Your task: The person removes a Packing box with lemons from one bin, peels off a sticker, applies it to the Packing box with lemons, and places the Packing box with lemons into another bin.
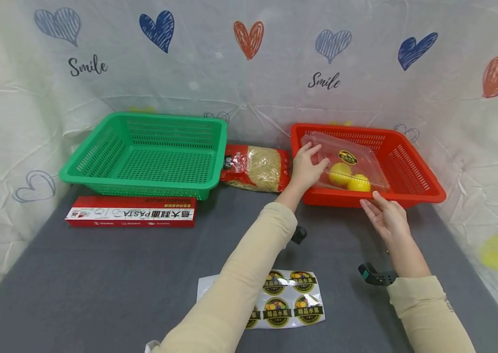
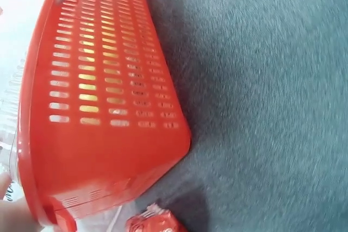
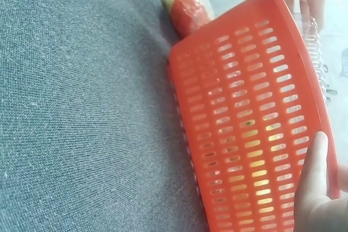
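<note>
A clear plastic box (image 1: pixel 365 162) with a black-and-gold round label lies tilted in the red basket (image 1: pixel 416 181). Two yellow round fruits in foam netting (image 1: pixel 349 177) show through its lid. At the box's left end is my left hand (image 1: pixel 305 169), thumb and fingers spread over the lid's edge. My right hand (image 1: pixel 390 215) is at the basket's front rim, thumb over the top and fingers against the outer wall. In the right wrist view one straight finger (image 3: pixel 315 161) lies along the slotted side. The yellow fruit is seen through the slots in both wrist views.
Left of the red basket lies a red-and-clear bag of dry pale food (image 1: pixel 258 167). Beyond it stands a green basket (image 1: pixel 165 164), with a red pasta box (image 1: pixel 130 212) in front. A label sheet (image 1: pixel 293 321) and a black strap (image 1: pixel 374 275) are nearer me.
</note>
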`<state>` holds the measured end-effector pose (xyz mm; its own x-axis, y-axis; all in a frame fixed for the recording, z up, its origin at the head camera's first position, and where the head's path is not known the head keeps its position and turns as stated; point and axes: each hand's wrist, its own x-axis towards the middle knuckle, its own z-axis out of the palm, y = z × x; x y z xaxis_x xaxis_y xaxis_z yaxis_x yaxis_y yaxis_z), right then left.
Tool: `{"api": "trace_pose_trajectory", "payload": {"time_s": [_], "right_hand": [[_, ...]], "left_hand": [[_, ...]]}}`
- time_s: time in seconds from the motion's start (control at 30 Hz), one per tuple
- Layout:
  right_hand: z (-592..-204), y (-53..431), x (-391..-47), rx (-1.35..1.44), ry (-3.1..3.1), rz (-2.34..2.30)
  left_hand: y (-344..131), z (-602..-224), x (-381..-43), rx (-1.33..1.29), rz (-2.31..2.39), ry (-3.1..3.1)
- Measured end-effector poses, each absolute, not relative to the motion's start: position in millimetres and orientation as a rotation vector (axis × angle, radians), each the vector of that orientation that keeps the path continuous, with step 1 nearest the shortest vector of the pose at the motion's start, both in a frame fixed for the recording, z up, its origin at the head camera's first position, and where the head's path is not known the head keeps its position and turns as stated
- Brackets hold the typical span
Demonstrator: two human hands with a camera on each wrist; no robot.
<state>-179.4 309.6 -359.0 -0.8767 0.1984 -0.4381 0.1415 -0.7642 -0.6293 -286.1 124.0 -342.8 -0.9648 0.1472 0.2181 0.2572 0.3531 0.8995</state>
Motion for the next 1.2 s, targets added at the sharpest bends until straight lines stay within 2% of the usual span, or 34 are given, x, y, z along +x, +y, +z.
{"api": "trace_pose_trajectory", "payload": {"time_s": [0.43,0.6,0.9,1.2], "right_hand": [[-358.7,311.2,-178.9,-0.793,-1.104,2.829],[-358.1,311.4,-178.7,-0.787,-1.101,2.839],[-358.4,310.9,-177.0,-0.786,-1.122,2.828],[-358.0,311.8,-178.3,-0.787,-1.131,2.830]], "left_hand": [[114.5,-329.0,-283.5,-0.709,-1.228,-2.976],[120.5,-328.7,-281.0,-0.788,-0.815,-3.082],[132.5,-329.4,-269.2,-0.721,-0.274,-3.110],[127.7,-333.8,-269.5,-0.701,-0.390,-3.024]]}}
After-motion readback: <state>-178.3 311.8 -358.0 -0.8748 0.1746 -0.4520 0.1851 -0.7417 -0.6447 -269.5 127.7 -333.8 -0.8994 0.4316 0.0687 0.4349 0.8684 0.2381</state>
